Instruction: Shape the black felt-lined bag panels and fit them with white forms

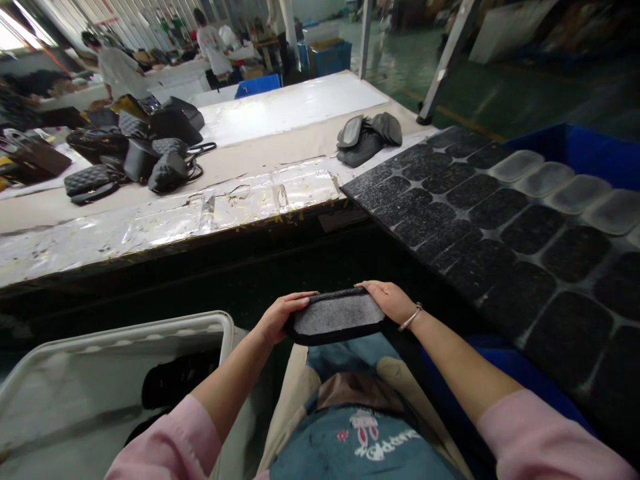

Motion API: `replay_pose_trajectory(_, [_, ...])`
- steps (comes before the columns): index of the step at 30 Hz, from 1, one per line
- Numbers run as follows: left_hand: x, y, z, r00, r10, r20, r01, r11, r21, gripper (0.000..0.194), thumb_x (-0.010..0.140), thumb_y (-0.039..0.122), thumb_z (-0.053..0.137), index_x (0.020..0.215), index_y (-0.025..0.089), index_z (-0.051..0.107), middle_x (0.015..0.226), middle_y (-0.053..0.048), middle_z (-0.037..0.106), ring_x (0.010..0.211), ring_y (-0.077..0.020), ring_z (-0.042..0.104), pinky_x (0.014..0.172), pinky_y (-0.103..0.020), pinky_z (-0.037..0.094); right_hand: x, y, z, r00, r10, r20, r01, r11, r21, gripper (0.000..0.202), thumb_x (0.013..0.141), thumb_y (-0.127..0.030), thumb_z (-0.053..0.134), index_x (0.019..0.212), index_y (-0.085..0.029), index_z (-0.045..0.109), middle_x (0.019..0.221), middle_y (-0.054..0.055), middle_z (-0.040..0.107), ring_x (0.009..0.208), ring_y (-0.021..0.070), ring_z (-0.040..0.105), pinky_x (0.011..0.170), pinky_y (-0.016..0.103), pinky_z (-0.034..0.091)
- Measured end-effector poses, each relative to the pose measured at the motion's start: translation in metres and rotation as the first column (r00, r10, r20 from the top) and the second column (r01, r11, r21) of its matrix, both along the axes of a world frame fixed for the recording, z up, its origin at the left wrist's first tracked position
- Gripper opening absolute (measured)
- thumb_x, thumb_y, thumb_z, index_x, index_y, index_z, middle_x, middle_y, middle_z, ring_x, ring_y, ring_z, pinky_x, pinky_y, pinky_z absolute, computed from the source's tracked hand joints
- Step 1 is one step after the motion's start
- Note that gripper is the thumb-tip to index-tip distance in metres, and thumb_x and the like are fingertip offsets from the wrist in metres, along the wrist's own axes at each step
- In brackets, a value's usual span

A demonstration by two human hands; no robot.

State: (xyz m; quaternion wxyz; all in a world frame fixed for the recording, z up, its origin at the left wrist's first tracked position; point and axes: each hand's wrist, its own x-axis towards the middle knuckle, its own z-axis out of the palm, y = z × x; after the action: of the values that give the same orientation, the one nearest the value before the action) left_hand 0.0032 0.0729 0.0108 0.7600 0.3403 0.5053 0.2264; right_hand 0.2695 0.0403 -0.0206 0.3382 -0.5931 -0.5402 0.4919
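Between my two hands, above my lap, is an oval grey panel with a black rim [343,315], its grey face toward me. My left hand [285,313] grips its left end, thumb along the top edge. At the opposite end my right hand [389,301] holds the upper right corner, a bracelet on that wrist. The fingers behind the panel are hidden. To the left stands a white bin [100,360] with black pieces [175,380] inside. On the right lies a dark board [465,220] marked with rounded shapes.
Pale oval pieces [545,180] line the board's far side. A small pile of grey pieces [367,140] sits on the long worktable [280,160], with several black handbags [135,147] at its left. Blue bins [585,150] flank the board. People [213,47] stand in the background.
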Motion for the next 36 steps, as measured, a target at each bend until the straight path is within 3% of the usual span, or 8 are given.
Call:
replay_pose_trajectory(6, [-0.001, 0.002, 0.002, 0.998, -0.028, -0.060, 0.030, 0.999, 0.038, 0.042, 0.068, 0.030, 0.070, 0.107, 0.013, 0.068, 0.099, -0.011, 0.069, 0.073, -0.0152, 0.062, 0.059, -0.020, 0.046, 0.010, 0.013, 0.004, 0.991, 0.104, -0.085, -0.116, 0.980, -0.160, 0.049, 0.086, -0.054, 0.043, 0.106, -0.019, 0.070, 0.098, 0.005, 0.072, 0.093, 0.0221, 0.065, 0.086, 0.036, 0.049])
replay_pose_trajectory(9, [0.000, 0.002, 0.002, 0.997, -0.032, -0.073, 0.036, 0.998, 0.058, 0.041, 0.069, 0.031, 0.069, 0.106, 0.014, 0.068, 0.097, -0.009, 0.069, 0.071, -0.0137, 0.060, 0.057, -0.019, 0.043, 0.008, 0.022, 0.009, 0.984, 0.149, -0.096, -0.166, 0.964, -0.206, 0.042, 0.082, -0.052, 0.053, 0.100, -0.020, 0.073, 0.098, 0.005, 0.073, 0.092, 0.0209, 0.065, 0.085, 0.033, 0.049])
replay_pose_trajectory(15, [0.001, -0.002, -0.001, 0.995, -0.013, -0.103, 0.026, 0.992, 0.127, 0.035, 0.070, 0.034, 0.068, 0.099, 0.015, 0.069, 0.087, -0.005, 0.067, 0.067, -0.0119, 0.057, 0.055, -0.019, 0.041, -0.007, 0.027, 0.014, 0.982, 0.187, -0.028, -0.189, 0.972, -0.138, 0.022, 0.077, -0.035, 0.061, 0.088, -0.022, 0.076, 0.092, 0.002, 0.073, 0.093, 0.0223, 0.064, 0.086, 0.032, 0.047])
replay_pose_trajectory(23, [0.008, 0.013, 0.008, 0.980, -0.140, -0.138, 0.158, 0.980, 0.123, 0.030, 0.064, 0.038, 0.074, 0.083, 0.016, 0.068, 0.072, -0.002, 0.063, 0.061, -0.0125, 0.056, 0.051, -0.020, 0.039, -0.004, 0.021, 0.012, 0.989, 0.128, -0.074, -0.133, 0.988, -0.081, 0.024, 0.078, -0.036, 0.061, 0.091, -0.022, 0.075, 0.098, 0.003, 0.073, 0.099, 0.0233, 0.063, 0.092, 0.034, 0.045])
replay_pose_trajectory(27, [0.011, 0.012, 0.005, 0.987, -0.082, -0.138, 0.104, 0.981, 0.161, 0.029, 0.059, 0.037, 0.078, 0.076, 0.015, 0.067, 0.064, 0.000, 0.060, 0.055, -0.0107, 0.052, 0.049, -0.020, 0.036, -0.004, 0.023, 0.006, 0.983, 0.067, -0.171, -0.087, 0.990, -0.115, 0.034, 0.080, -0.042, 0.060, 0.103, -0.019, 0.071, 0.106, 0.006, 0.070, 0.101, 0.0227, 0.063, 0.092, 0.035, 0.047])
replay_pose_trajectory(31, [0.005, -0.003, -0.001, 0.995, 0.015, -0.098, 0.007, 0.974, 0.225, 0.039, 0.065, 0.044, 0.073, 0.089, 0.014, 0.069, 0.084, -0.006, 0.067, 0.067, -0.0141, 0.058, 0.056, -0.021, 0.040, 0.000, 0.009, -0.001, 0.971, -0.058, -0.233, 0.027, 0.990, -0.136, 0.060, 0.091, -0.057, 0.027, 0.118, -0.015, 0.062, 0.108, 0.011, 0.069, 0.095, 0.0229, 0.066, 0.081, 0.039, 0.053])
replay_pose_trajectory(33, [0.000, -0.016, -0.006, 0.994, 0.104, -0.029, -0.094, 0.967, 0.235, 0.045, 0.073, 0.049, 0.065, 0.102, 0.015, 0.067, 0.099, -0.008, 0.067, 0.078, -0.0166, 0.060, 0.060, -0.022, 0.043, 0.002, -0.006, -0.004, 0.965, -0.146, -0.218, 0.124, 0.986, -0.113, 0.067, 0.091, -0.060, 0.018, 0.122, -0.016, 0.058, 0.113, 0.012, 0.067, 0.099, 0.0227, 0.065, 0.084, 0.039, 0.053])
replay_pose_trajectory(36, [-0.001, -0.034, -0.016, 0.956, 0.278, 0.090, -0.291, 0.931, 0.222, 0.049, 0.077, 0.049, 0.061, 0.112, 0.015, 0.063, 0.106, -0.009, 0.066, 0.086, -0.0181, 0.060, 0.063, -0.021, 0.044, -0.002, -0.029, -0.008, 0.954, -0.267, -0.134, 0.262, 0.963, -0.058, 0.065, 0.087, -0.065, 0.027, 0.116, -0.018, 0.062, 0.117, 0.010, 0.065, 0.109, 0.0232, 0.060, 0.094, 0.037, 0.047])
